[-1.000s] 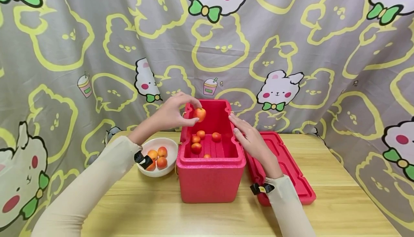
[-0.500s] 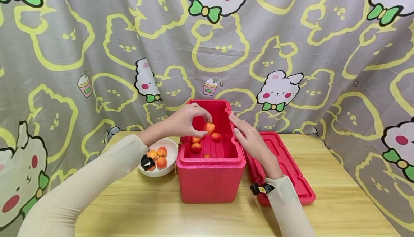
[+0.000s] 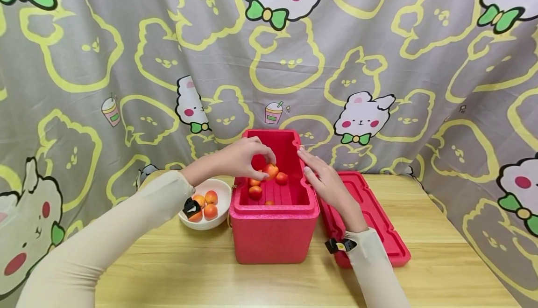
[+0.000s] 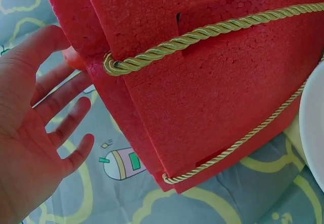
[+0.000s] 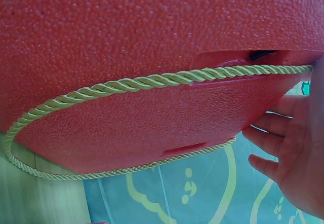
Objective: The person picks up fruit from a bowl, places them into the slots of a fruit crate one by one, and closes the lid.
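Note:
In the head view, my left hand (image 3: 248, 157) reaches over the left wall of a red foam box (image 3: 275, 238) and pinches a small red-and-yellow apple (image 3: 271, 171) between thumb and fingertips, inside the opening. In the left wrist view only a bit of that apple (image 4: 74, 59) shows past the box edge. Several similar apples lie on the box floor, such as a redder apple (image 3: 255, 192) near the left wall. My right hand (image 3: 322, 176) rests with extended fingers on the box's right rim; in the right wrist view its fingers lie along the box side.
A white bowl (image 3: 224, 196) with several apples stands left of the box, under my left wrist. The red lid (image 3: 395, 247) lies on the wooden table (image 3: 454, 256) at the right. Golden ropes (image 4: 217, 29) run along the box sides. A patterned curtain (image 3: 210, 56) hangs behind.
My left hand has moved right and down from above the left rim, bringing the apple lower into the box. My right hand has stayed on the right rim.

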`<act>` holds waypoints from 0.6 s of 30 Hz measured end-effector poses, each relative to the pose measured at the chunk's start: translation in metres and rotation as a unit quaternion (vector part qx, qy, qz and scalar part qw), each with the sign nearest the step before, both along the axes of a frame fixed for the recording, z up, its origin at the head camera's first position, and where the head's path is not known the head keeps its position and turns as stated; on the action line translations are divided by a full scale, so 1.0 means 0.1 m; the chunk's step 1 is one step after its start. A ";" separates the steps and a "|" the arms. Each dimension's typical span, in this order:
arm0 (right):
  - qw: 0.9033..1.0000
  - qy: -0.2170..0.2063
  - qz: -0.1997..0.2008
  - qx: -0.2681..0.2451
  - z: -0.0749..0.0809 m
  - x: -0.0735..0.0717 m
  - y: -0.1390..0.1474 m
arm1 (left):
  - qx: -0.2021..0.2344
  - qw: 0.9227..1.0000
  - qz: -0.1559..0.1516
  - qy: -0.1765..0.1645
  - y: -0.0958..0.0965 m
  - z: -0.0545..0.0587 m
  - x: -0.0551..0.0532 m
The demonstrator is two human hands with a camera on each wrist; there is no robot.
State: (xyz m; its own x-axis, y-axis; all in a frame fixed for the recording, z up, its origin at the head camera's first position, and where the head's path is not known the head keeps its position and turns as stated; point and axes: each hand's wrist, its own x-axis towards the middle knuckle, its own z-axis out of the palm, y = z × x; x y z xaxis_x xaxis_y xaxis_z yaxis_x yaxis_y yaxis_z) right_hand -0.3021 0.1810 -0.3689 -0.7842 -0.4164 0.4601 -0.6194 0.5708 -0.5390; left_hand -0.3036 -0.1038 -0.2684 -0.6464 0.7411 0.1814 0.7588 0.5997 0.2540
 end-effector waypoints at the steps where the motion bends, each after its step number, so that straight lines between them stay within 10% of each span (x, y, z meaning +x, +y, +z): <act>1: 1.000 0.000 0.000 0.000 0.00 0.00 0.00 | -0.001 1.000 0.001 -0.002 0.00 0.00 0.00; 18: 1.000 0.004 0.003 -0.003 0.00 0.00 0.00 | 0.014 1.000 0.019 0.005 -0.11 -0.04 -0.07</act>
